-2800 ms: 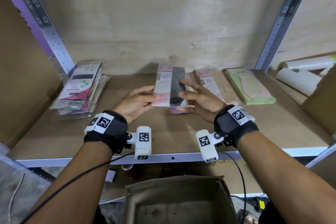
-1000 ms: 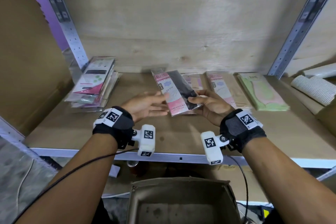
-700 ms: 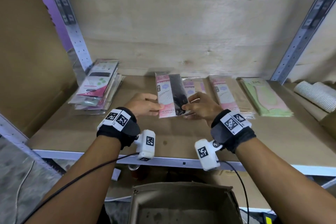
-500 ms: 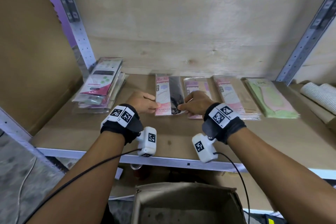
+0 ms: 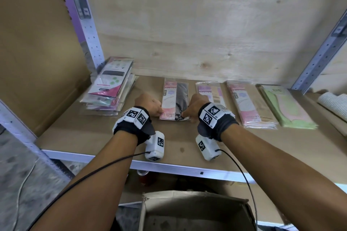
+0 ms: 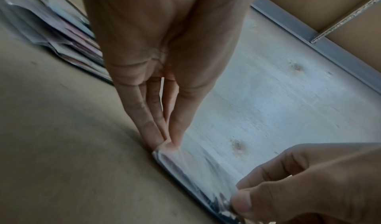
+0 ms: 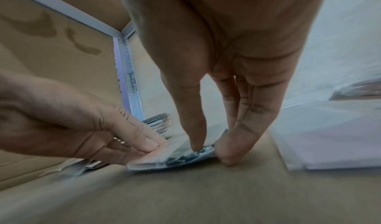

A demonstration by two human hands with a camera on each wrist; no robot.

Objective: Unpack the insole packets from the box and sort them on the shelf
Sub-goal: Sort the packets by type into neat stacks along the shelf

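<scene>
A pink-and-black insole packet lies flat on the shelf board, left of three other packets in a row. My left hand pinches its near left corner between thumb and fingers. My right hand pinches the near right corner the same way. The open cardboard box stands below the shelf, between my forearms; its inside looks bare.
A loose stack of mixed packets leans at the far left by the shelf post. To the right lie a beige packet, a pink packet and a green packet. White rolls sit at the far right.
Both hands carried the pink-and-black packet down from the air and laid it flat on the board, left of the beige packet. They still pinch its near corners.
</scene>
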